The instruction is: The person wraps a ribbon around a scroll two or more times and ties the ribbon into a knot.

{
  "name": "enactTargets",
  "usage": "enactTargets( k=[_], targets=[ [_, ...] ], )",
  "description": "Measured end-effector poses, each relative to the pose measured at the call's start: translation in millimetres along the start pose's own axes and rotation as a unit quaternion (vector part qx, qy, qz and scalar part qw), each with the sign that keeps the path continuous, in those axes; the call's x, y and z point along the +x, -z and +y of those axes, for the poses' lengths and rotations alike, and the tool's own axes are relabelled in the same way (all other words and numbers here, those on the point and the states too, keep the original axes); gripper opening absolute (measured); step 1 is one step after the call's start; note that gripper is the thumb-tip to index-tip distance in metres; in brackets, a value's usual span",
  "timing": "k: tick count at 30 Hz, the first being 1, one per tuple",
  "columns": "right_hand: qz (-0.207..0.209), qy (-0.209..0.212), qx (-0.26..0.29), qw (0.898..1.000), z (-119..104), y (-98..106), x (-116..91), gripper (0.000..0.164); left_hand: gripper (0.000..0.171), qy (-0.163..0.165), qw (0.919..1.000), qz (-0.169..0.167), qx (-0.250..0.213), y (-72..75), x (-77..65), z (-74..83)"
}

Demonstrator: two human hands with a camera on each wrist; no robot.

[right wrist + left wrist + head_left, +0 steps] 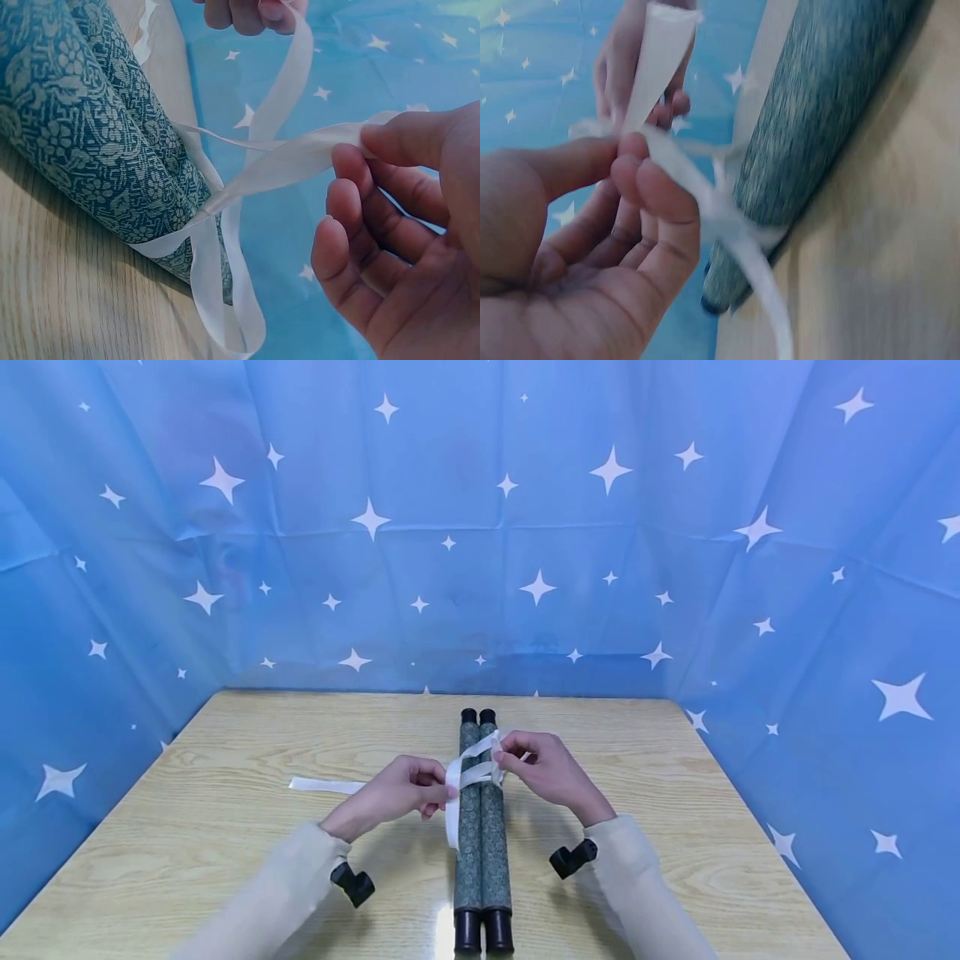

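Observation:
A scroll rolled from both ends (482, 852), covered in grey-green patterned cloth with dark end knobs, lies lengthwise on the table. White ribbon (453, 818) wraps round its two rolls and crosses itself on top. From the left side, my left hand (405, 789) pinches one length of ribbon between thumb and fingers. At the right, my right hand (543, 768) pinches another length with thumb and forefinger, its other fingers loosely bent in the right wrist view. There, a narrow ribbon loop (251, 337) hangs past the scroll's patterned cloth (97, 150).
A loose ribbon tail (318, 785) stretches leftward over the wooden table (225, 860). Behind the table hangs a blue curtain (450, 568) with white stars. Small black wrist cameras sit at the left cuff (352, 885) and right cuff (573, 858).

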State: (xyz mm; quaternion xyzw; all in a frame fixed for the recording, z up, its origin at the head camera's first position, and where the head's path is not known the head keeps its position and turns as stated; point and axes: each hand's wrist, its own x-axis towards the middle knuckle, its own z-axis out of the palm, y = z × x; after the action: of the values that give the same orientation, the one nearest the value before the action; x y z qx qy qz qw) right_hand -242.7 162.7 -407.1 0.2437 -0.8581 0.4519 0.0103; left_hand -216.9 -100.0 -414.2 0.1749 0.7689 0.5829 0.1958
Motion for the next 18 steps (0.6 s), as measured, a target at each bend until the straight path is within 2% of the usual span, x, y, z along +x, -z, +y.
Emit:
enactTargets(
  k=[4,11,14,18],
  targets=[
    [0.001,0.000,0.000,1.000,0.0,-0.3,-0.1,0.023,0.021,-0.012,0.9995,0.018,-0.023,-20.3,1.0,1.3],
    [0.001,0.001,-0.002,1.000,0.3,-0.8,-0.4,0.023,0.022,-0.030,0.9985,0.021,-0.039,-50.5,4.7,1.3],
    [-0.003,0.003,-0.005,1.000,1.0,-0.8,-0.2,0.023,0.023,-0.038,0.9985,0.031,-0.026,-59.9,6.7,0.9],
    [-0.007,0.007,-0.005,1.000,1.6,-0.4,-0.7,0.021,0.022,-0.047,0.9977,0.041,0.026,-71.8,10.0,0.5]
  ],
)
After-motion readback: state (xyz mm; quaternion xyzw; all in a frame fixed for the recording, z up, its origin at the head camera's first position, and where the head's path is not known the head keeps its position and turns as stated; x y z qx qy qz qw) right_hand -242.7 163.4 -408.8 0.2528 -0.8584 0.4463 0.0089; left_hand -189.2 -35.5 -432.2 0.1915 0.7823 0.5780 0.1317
